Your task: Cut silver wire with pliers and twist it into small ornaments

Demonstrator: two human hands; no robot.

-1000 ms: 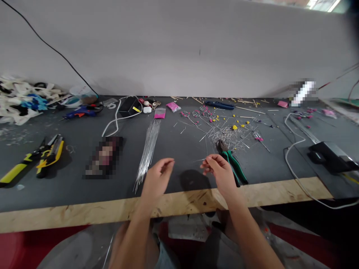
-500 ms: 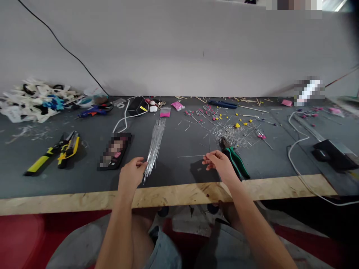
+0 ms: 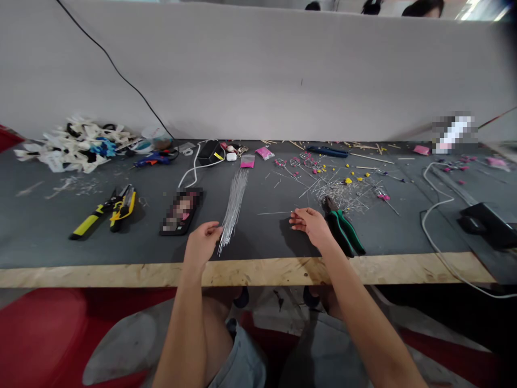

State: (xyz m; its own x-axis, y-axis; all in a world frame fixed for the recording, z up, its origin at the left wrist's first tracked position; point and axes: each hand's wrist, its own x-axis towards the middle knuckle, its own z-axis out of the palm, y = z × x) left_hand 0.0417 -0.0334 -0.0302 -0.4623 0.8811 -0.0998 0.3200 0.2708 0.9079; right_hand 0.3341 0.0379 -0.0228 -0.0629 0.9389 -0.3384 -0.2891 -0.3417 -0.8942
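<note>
A thin straight wire (image 3: 274,213) is pinched near its right end by my right hand (image 3: 309,223) and points left, just above the table. My left hand (image 3: 204,241) is closed, its fingertips against the lower left side of a bundle of silvery wires (image 3: 234,207); whether a wire is between them is hidden. Pliers with green and black handles (image 3: 344,230) lie beside my right hand. Past their jaws spreads a heap of short cut wires (image 3: 347,195), with small yellow and pink pieces around it.
Left of the bundle lie a phone (image 3: 181,211) and yellow-handled cutters (image 3: 95,218). A glue gun (image 3: 153,158) and a pile of white pieces (image 3: 72,148) are further back. Pink packets (image 3: 247,161) and wire shapes with pink pieces (image 3: 294,161) lie near the wall. A white cable (image 3: 428,226) runs at right.
The view has shifted, so the table's contents appear further right. My right hand still pinches the wire, and my left hand stays at the bundle's lower left side.
</note>
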